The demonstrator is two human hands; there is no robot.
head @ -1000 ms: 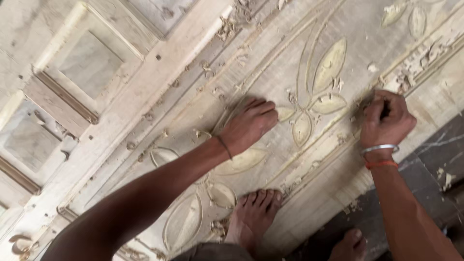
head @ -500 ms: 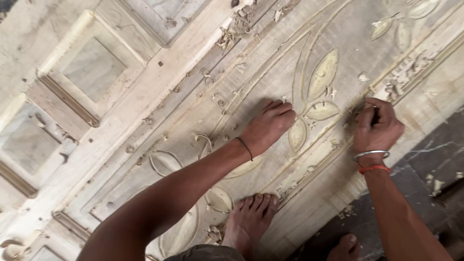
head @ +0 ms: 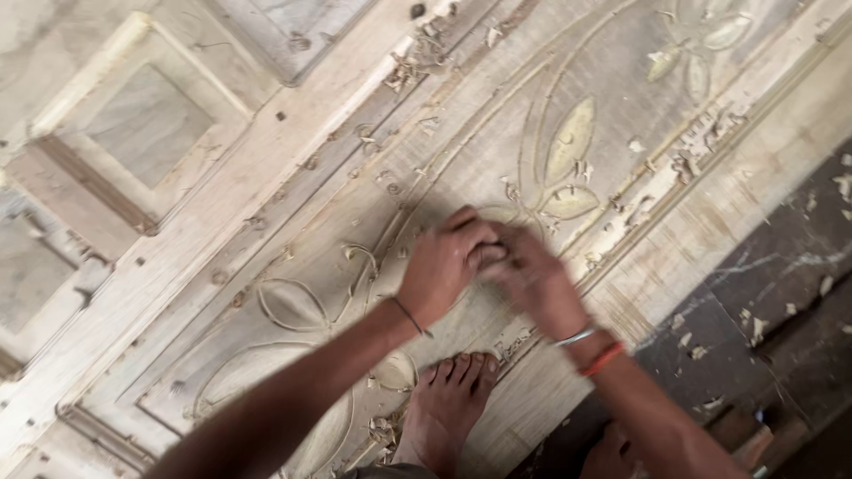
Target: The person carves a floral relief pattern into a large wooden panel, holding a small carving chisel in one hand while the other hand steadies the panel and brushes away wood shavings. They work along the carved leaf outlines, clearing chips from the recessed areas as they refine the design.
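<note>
From the head view, the left hand [head: 444, 266] and right hand [head: 532, 279] meet, fingers curled together over the carved wooden panel [head: 293, 222]; blur hides whether they grip anything. Leaf shapes [head: 571, 142] beyond the hands look cut, outlines nearer the bare foot [head: 444, 408] seemingly shallower. Wood shavings [head: 417, 53] litter the panel; dark floor [head: 781, 266] lies right.

Two hands meet over the carved wooden door panel [head: 293, 204]: the left hand [head: 444, 266] and the right hand [head: 532, 279], touching each other. One bare foot [head: 448, 399] rests on the panel just below the hands. Above the hands, two carved leaves [head: 570, 146] stand out pale. Wood chips [head: 417, 58], too many to count, lie scattered farther above.
</note>
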